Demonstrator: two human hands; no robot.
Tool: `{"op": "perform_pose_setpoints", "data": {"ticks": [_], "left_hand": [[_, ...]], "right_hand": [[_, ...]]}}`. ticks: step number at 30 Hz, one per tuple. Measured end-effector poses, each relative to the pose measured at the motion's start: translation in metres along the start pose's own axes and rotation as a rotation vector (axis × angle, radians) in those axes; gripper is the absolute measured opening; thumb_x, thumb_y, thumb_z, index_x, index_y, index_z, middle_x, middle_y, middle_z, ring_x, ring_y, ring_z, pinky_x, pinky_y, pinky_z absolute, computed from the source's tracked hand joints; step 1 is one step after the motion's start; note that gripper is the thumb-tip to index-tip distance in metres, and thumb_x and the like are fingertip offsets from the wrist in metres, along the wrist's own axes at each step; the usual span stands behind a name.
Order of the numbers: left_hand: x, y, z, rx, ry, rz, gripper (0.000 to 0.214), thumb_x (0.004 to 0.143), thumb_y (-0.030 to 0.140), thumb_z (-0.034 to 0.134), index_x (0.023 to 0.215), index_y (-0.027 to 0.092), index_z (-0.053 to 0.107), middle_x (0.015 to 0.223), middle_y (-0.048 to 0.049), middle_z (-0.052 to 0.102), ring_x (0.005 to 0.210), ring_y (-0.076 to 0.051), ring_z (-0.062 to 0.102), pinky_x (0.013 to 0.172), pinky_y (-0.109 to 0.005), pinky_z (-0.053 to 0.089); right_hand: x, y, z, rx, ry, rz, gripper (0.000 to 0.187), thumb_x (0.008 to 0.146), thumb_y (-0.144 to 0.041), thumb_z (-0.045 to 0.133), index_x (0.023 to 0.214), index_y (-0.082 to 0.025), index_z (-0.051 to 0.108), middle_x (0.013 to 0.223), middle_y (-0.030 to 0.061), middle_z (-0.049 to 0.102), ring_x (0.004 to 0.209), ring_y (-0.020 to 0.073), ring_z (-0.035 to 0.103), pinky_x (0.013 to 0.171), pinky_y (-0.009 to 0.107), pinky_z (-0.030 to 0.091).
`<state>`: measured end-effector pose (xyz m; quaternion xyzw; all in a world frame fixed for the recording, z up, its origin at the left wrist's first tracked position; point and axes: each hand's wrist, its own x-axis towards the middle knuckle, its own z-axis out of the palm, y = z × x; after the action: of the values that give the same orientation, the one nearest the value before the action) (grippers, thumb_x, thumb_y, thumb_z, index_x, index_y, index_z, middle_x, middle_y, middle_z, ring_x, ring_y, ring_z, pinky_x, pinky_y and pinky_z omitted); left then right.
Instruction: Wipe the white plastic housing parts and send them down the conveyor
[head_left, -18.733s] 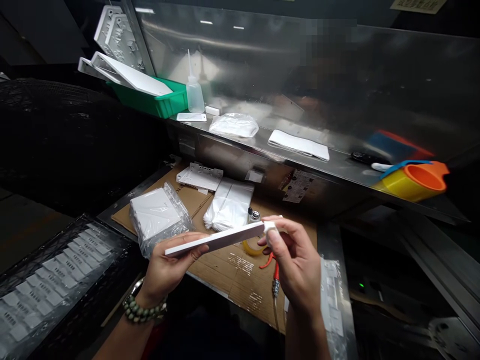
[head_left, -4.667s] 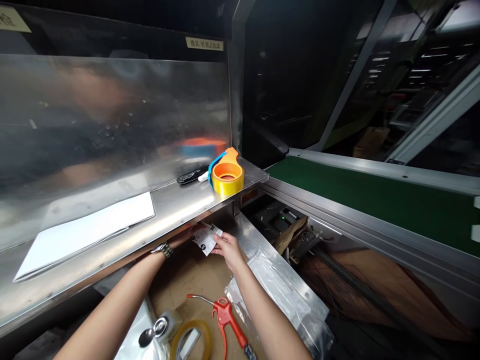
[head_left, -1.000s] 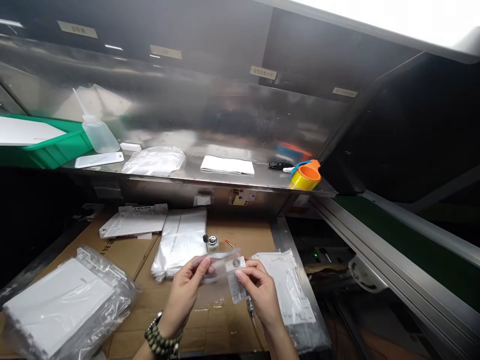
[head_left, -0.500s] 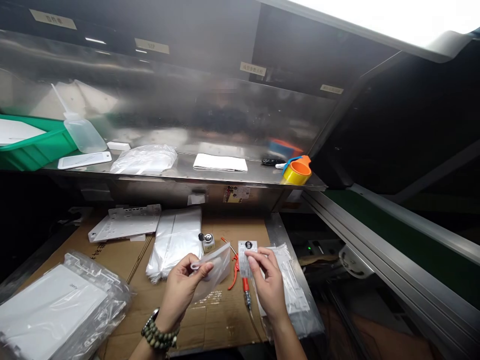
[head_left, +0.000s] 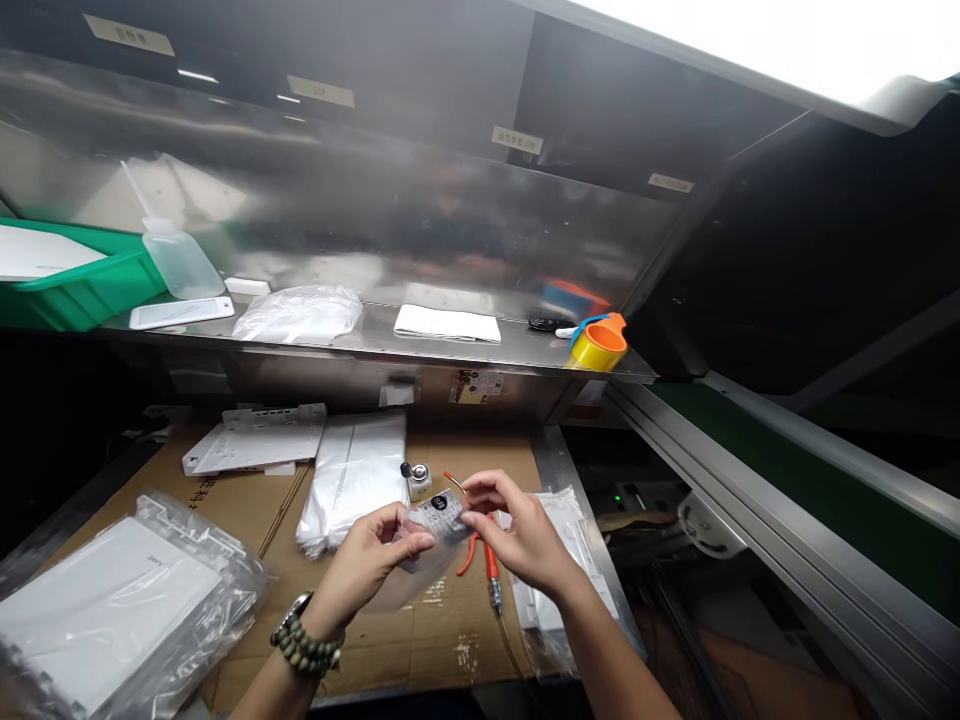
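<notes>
My left hand [head_left: 382, 550], with a watch and beaded bracelet at the wrist, pinches a clear plastic sleeve [head_left: 401, 588] that hangs over the cardboard. My right hand [head_left: 517, 525] holds a small printed card [head_left: 444, 512] with a black round mark between thumb and fingers. The card lies against the top of the sleeve; whether its edge is inside I cannot tell. Just behind the hands stands a small bottle [head_left: 420, 480] with a metal top. A red-handled air blow gun [head_left: 491, 565] lies on the cardboard, partly hidden by my right hand.
Bagged white panels [head_left: 120, 610] lie at the left, and a stack of clear bags [head_left: 352, 475] behind my left hand. Another bagged white part [head_left: 566, 600] is at the right. A metal shelf [head_left: 375, 348] crosses behind, holding yellow tape [head_left: 598, 350]. A green conveyor belt [head_left: 787, 480] runs along the right.
My right hand has moved left, bringing the card from beside the sleeve up against its top. The left hand has stayed near its place, still holding the sleeve.
</notes>
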<state>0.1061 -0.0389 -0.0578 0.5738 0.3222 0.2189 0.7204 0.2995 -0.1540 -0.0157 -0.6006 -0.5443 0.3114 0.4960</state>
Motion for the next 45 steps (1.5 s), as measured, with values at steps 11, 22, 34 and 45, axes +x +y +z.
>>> {"op": "perform_pose_setpoints", "data": {"ticks": [11, 22, 34, 45], "left_hand": [[0.006, -0.011, 0.000, -0.044, -0.049, -0.022, 0.048, 0.082, 0.064, 0.072, 0.087, 0.018, 0.081, 0.078, -0.0043, 0.073, 0.074, -0.019, 0.062, 0.068, -0.028, 0.051], [0.004, -0.013, 0.007, -0.127, 0.092, -0.003, 0.046, 0.084, 0.061, 0.071, 0.106, 0.022, 0.081, 0.111, -0.0094, 0.080, 0.109, -0.029, 0.070, 0.107, -0.041, 0.048], [0.004, -0.014, 0.001, -0.083, 0.118, 0.116, 0.047, 0.085, 0.061, 0.070, 0.105, 0.020, 0.082, 0.118, -0.0110, 0.077, 0.118, -0.032, 0.066, 0.114, -0.045, 0.044], [0.006, -0.016, -0.008, -0.147, 0.166, 0.060, 0.045, 0.081, 0.059, 0.076, 0.101, 0.019, 0.081, 0.112, -0.0106, 0.078, 0.116, -0.031, 0.066, 0.108, -0.039, 0.047]], "right_hand": [[0.018, 0.005, 0.005, -0.169, -0.370, 0.178, 0.017, 0.085, -0.012, 0.067, 0.097, -0.024, 0.067, 0.089, -0.0014, 0.079, 0.085, 0.0180, 0.076, 0.074, 0.026, 0.053], [0.017, 0.004, 0.021, -0.371, -0.537, 0.102, 0.021, 0.091, -0.018, 0.063, 0.111, -0.023, 0.067, 0.099, 0.0011, 0.080, 0.094, 0.0198, 0.075, 0.077, 0.026, 0.052], [0.014, 0.015, 0.030, -0.637, -0.222, -0.246, 0.019, 0.095, -0.012, 0.058, 0.106, -0.021, 0.072, 0.112, 0.0068, 0.075, 0.104, 0.0213, 0.069, 0.091, 0.030, 0.053], [0.007, 0.011, 0.025, -0.558, -0.224, -0.233, 0.017, 0.097, -0.024, 0.061, 0.111, -0.021, 0.069, 0.115, 0.0106, 0.070, 0.110, 0.0241, 0.067, 0.095, 0.037, 0.055]]}}
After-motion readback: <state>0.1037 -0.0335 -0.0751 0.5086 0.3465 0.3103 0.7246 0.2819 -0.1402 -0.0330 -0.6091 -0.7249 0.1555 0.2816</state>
